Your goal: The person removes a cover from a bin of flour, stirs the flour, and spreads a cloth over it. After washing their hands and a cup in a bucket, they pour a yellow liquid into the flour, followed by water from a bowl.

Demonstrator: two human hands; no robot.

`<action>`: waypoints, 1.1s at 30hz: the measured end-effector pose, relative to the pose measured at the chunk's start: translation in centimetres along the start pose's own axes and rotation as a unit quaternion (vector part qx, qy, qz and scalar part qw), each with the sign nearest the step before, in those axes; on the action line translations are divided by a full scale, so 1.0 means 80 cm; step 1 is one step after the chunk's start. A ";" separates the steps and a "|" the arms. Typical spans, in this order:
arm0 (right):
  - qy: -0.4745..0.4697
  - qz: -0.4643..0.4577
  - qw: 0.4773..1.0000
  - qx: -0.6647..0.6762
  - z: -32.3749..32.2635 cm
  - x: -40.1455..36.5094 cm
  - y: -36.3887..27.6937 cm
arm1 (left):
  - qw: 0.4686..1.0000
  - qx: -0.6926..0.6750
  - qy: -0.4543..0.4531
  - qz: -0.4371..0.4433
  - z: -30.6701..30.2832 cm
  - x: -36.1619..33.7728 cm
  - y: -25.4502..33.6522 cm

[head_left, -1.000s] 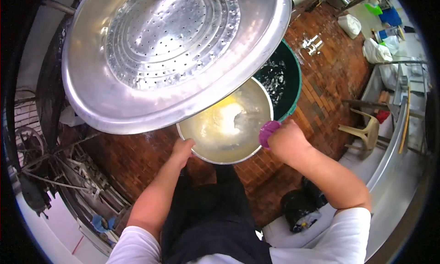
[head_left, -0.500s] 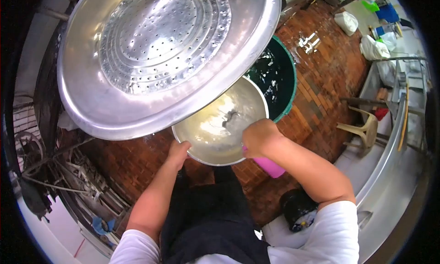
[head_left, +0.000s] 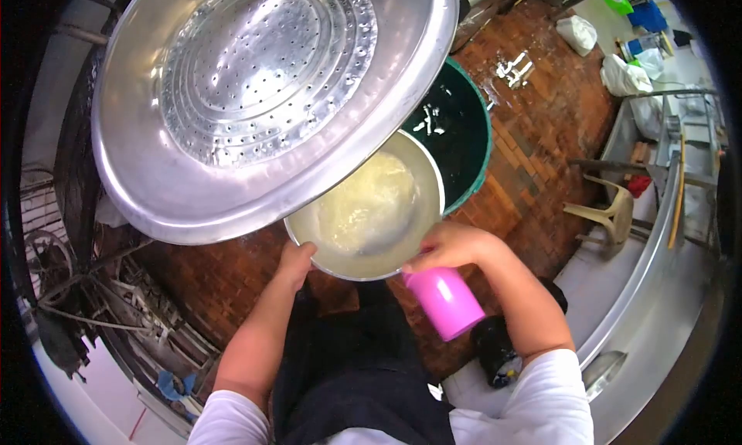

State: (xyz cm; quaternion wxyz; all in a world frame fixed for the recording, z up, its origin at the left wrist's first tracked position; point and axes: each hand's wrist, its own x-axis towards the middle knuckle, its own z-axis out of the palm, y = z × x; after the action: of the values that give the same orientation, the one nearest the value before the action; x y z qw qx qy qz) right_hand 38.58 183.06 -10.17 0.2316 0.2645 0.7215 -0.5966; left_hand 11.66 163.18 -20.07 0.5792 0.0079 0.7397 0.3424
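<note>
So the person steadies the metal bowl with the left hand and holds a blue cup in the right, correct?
Not quite: the cup is pink, not blue. The head view shows the left hand on the metal bowl at its rim and the right hand gripping that cup.

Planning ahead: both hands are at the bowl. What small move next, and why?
Probably tip the bowl toward the green tub: the left hand grips its rim, the right hand holds the pink cup outside it, and cloudy water sits inside.

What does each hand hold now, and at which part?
The left hand grips the metal bowl at its near rim. The right hand holds the pink cup by its upper end.
</note>
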 end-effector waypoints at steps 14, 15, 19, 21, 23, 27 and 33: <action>0.297 0.152 0.934 -0.124 -0.085 -0.065 0.034 | 0.999 -0.029 -0.023 -0.037 -0.009 0.003 -0.011; 0.297 0.152 0.935 -0.123 -0.084 -0.059 0.039 | 0.999 -0.028 -0.023 -0.037 -0.008 0.000 -0.010; 0.400 0.137 0.876 -0.233 -0.078 -0.016 0.053 | 0.999 -0.034 -0.007 -0.029 -0.012 -0.006 -0.012; 0.480 0.092 0.837 -0.244 -0.071 0.020 0.068 | 0.998 -0.048 -0.018 -0.029 -0.016 -0.007 -0.019; 0.445 0.123 0.854 -0.238 -0.068 0.061 0.086 | 0.995 -0.083 0.013 -0.058 -0.016 -0.013 -0.019; 0.320 0.257 0.874 -0.259 -0.048 0.157 0.163 | 0.994 -0.101 0.002 -0.035 -0.014 -0.019 -0.018; 0.325 0.262 0.885 -0.207 -0.041 0.199 0.170 | 0.991 -0.132 0.031 -0.021 -0.011 -0.021 -0.025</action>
State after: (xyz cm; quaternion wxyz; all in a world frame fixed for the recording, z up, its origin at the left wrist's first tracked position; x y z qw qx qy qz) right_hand 35.50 189.95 -30.00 0.1810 0.5688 0.7682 -0.2316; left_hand 12.22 160.56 -19.57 0.5586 -0.0944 0.7061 0.4248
